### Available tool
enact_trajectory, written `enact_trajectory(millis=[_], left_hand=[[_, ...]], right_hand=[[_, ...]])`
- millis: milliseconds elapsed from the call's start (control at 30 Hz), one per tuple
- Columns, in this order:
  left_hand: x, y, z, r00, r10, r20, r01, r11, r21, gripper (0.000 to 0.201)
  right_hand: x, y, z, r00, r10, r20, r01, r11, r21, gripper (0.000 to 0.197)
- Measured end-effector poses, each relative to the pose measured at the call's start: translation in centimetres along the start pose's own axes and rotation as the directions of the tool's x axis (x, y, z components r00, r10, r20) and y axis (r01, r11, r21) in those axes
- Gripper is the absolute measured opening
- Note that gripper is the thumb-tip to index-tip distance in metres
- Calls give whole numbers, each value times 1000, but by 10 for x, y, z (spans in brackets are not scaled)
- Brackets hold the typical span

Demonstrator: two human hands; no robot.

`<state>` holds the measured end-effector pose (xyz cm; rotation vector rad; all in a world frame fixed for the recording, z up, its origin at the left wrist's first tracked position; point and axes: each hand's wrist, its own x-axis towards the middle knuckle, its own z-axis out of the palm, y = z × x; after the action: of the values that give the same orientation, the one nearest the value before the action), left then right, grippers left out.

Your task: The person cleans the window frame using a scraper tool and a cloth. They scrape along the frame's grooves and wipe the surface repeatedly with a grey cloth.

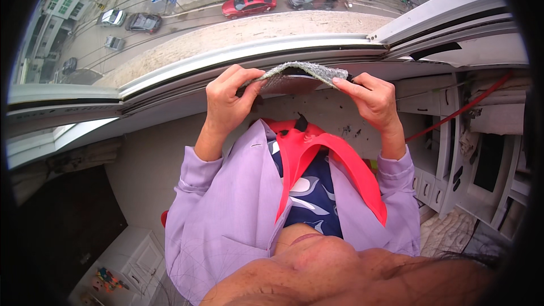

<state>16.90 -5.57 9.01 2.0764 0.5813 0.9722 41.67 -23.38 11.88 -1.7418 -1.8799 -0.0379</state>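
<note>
A grey-green textured cloth [306, 68] is stretched between my two hands, bowed upward in the middle, close to the inner side of the window frame. My left hand [228, 93] pinches its left end between thumb and fingers. At the other end my right hand [371, 97] grips the cloth with thumb and forefinger. The cloth's lower side and whatever lies under it are partly hidden. Just beyond the cloth runs the white window frame [243, 51] with its dark track.
Outside and far below, a red car [249, 4] and several other vehicles stand on a street. White cabinets [433, 187] and a red pole [459, 110] are at the right. At the lower left is a white cabinet [144, 260] beside a dark panel [68, 221].
</note>
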Motion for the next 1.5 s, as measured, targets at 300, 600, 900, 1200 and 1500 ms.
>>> enact_trajectory(millis=[300,600,900,1200,1500], left_hand=[[-7,-12,15,986,71,-153,-61,996,68,17],[-1,-17,23,980,-2,-198,43,979,201,14],[-5,-30,33,933,173,-316,-31,912,408,17],[-1,-27,33,938,133,-321,8,915,403,17],[-1,-23,33,934,136,-330,15,909,416,16]], right_hand=[[-2,5,8,1000,23,6,-22,998,-59,42],[7,14,22,996,15,-85,-36,968,-249,42],[-14,31,-11,974,224,-46,-227,933,-280,38],[16,18,18,995,96,6,-94,981,-172,37],[-19,52,-31,960,281,-18,-277,929,-247,34]])
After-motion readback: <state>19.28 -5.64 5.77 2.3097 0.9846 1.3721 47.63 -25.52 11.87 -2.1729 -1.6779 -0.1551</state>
